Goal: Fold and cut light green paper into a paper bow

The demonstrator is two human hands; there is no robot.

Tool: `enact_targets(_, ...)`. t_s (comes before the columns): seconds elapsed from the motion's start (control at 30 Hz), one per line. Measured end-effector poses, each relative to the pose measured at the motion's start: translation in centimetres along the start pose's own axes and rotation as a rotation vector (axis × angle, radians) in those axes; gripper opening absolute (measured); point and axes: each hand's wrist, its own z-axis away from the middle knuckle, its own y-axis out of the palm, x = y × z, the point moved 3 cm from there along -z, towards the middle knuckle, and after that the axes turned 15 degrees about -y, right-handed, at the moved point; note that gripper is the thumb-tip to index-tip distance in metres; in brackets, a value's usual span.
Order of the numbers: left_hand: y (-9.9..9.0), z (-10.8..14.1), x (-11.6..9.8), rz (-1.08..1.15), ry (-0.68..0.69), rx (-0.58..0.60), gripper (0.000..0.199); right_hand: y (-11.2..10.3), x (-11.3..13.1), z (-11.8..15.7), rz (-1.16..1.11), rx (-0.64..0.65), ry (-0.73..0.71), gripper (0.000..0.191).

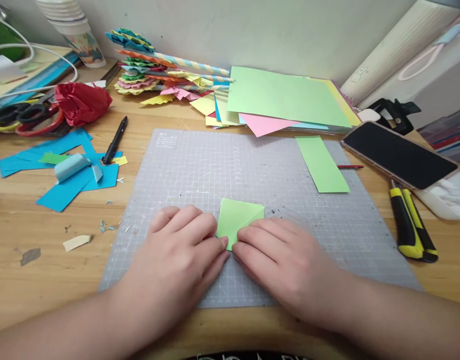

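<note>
A small square of light green paper [237, 217], with a diagonal crease or folded edge across it, lies on the grey cutting mat [199, 175]. My left hand [180, 255] is at its lower left corner, fingers curled, thumb and forefinger closed on the edge. From the other side my right hand [286, 265] holds the lower right edge, its fingers together and bent over the paper. Both hands hide parts of the paper's lower edge. A longer light green strip [322, 165] rests on the mat at the upper right.
Blue paper scraps [64, 192] and a black pen [116, 140] lie left of the mat, scissors [30, 115] behind. Paper flowers on striped straws [184, 65] and a stack of coloured sheets [286, 95] stretch along the wall. A phone [400, 152] and yellow-black cutters [412, 225] are on the right.
</note>
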Motion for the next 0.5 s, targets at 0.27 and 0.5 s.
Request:
enact_targets(0.27, 0.29, -0.25, 0.05, 0.055, 0.004, 0.007, 0.022, 0.24, -0.19, 0.32, -0.063, -0.033, 0.066, 0.015)
enact_targets(0.5, 0.87, -0.52, 0.14, 0.166, -0.182, 0.104, 0.015, 0.48, -0.96, -0.23, -0.22, -0.03, 0.251, 0.022)
